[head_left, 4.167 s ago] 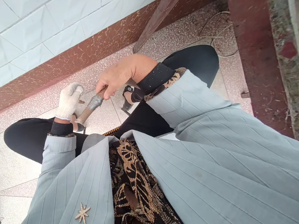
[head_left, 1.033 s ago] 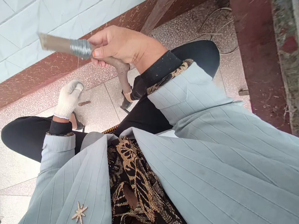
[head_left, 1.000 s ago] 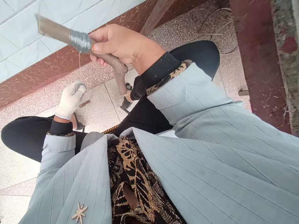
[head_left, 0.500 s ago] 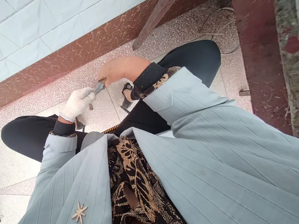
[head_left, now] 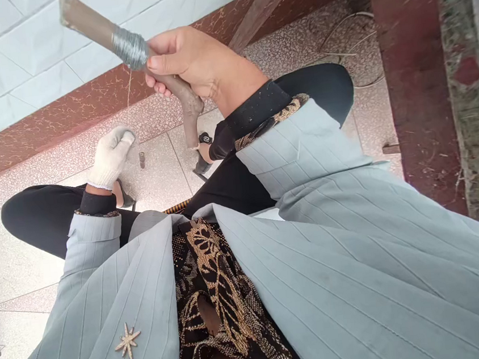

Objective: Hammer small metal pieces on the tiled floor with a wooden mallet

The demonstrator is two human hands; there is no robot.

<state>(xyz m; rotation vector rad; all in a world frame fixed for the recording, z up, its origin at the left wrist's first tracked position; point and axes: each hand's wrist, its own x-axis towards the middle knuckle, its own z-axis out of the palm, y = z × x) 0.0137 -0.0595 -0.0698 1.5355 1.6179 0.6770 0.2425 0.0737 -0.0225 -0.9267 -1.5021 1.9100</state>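
Observation:
My right hand (head_left: pixel 186 59), bare, is closed around a crooked wooden handle (head_left: pixel 192 113), raised in front of the wall. A band of grey cord (head_left: pixel 131 47) is wound tightly around it above my fingers. Past the winding, a flat brown piece (head_left: pixel 88 19) extends to the upper left; its exact kind is unclear. From the winding a thin thread (head_left: pixel 129 91) runs down toward my left hand (head_left: pixel 112 156). That hand wears a white knit glove and is closed on the thread, over my left knee. Beside it appears a small brown cylindrical piece (head_left: pixel 142 159).
A tiled wall (head_left: pixel 38 58) with a reddish-brown base stands ahead. To the right are a dark red wooden post (head_left: pixel 417 81) and a slanted wooden leg (head_left: pixel 262 8). A pale cable (head_left: pixel 359 15) lies on the speckled floor (head_left: pixel 157 168) by my right knee.
My right hand has risen and turned, bringing the wrapped wooden handle up into full view. The gloved left hand has come away from the winding, with thread stretched between them.

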